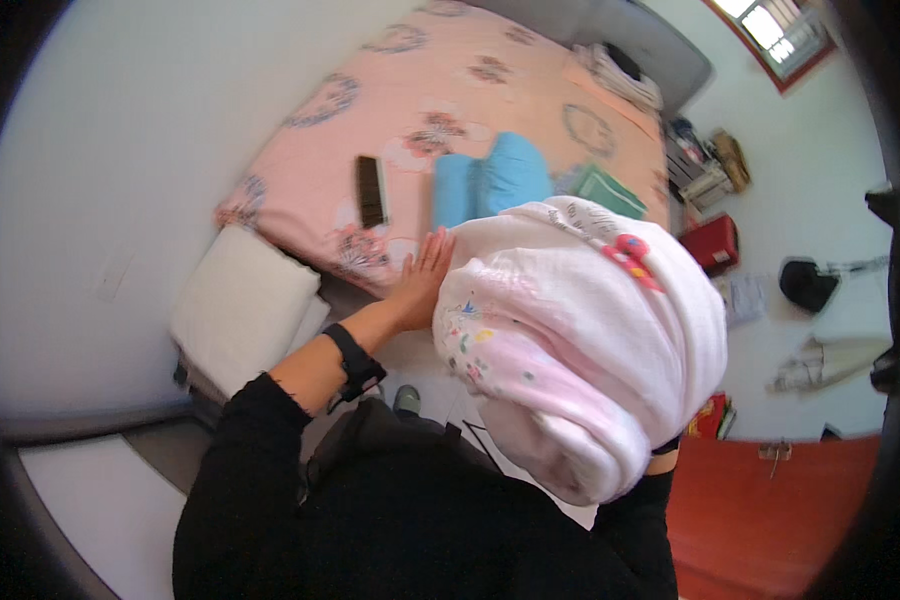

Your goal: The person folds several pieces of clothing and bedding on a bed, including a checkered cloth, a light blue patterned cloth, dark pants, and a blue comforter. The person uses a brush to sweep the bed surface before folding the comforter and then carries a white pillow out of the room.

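Note:
A bulky folded blanket (570, 322), white and pink with printed flowers and a red motif, is held up in front of my chest. My left hand (424, 277) lies flat against its left side, fingers stretched out, a black band on the wrist. The blanket hides my right hand; only a strip of the right forearm (661, 461) shows below its right edge. Beyond the blanket, on a bed with a pink floral sheet (307, 187), lie folded blue bedding (510, 176), a green folded cloth (607, 191) and what looks like a dark-bristled brush (371, 191).
White folded bedding (244, 300) is stacked by the bed's near left corner. To the right are a red box (712, 244), a black cap (808, 285) on the wall and a red door-like panel (780, 510). Striped bedding (622, 79) rests near the grey headboard (607, 30).

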### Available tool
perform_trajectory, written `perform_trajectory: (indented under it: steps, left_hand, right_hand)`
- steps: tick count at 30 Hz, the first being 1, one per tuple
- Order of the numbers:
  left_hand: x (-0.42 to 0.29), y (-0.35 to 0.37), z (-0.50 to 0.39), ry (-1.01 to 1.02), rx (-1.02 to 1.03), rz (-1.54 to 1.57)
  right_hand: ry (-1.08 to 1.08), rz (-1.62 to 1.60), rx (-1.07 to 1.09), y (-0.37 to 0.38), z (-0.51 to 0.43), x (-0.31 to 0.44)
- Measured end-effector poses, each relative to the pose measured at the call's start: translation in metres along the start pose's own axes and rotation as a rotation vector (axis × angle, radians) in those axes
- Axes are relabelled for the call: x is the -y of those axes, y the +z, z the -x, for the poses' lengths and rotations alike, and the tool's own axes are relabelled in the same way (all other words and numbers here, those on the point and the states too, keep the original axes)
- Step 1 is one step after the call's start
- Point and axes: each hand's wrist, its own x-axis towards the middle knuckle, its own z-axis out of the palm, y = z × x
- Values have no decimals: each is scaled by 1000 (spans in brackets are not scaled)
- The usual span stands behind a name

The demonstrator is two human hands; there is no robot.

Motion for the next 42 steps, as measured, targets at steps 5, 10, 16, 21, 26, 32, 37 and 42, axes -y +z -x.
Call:
perform_trajectory:
  steps: [5, 10, 16, 21, 26, 32, 37, 42]
  left_hand:
    - [-57, 96, -46, 113, 428, 762]
    - [-154, 106, -42, -455, 943, 1785]
    - [-265, 175, -58, -457, 1246, 1688]
    - [-360, 270, -90, -579, 1145, 1613]
    - [-402, 355, -121, -824, 932, 1448]
    - [-463, 405, -164, -812, 859, 1438]
    - [-467, 475, -227, -713, 803, 1467]
    - [-539, 486, -269, -528, 726, 1549]
  right_hand:
    - [216, 229, -237, -70, 104, -39]
    - [532, 456, -155, -48, 260, -118]
    - [621, 493, -101, -31, 369, -158]
    - [597, 406, -177, -101, 416, -190]
    - [721, -35, -256, -125, 483, -249]
    - [694, -205, -352, -161, 524, -302]
    - [1041, -438, -546, -161, 591, -351]
    - [1030, -1503, -1113, -261, 606, -377]
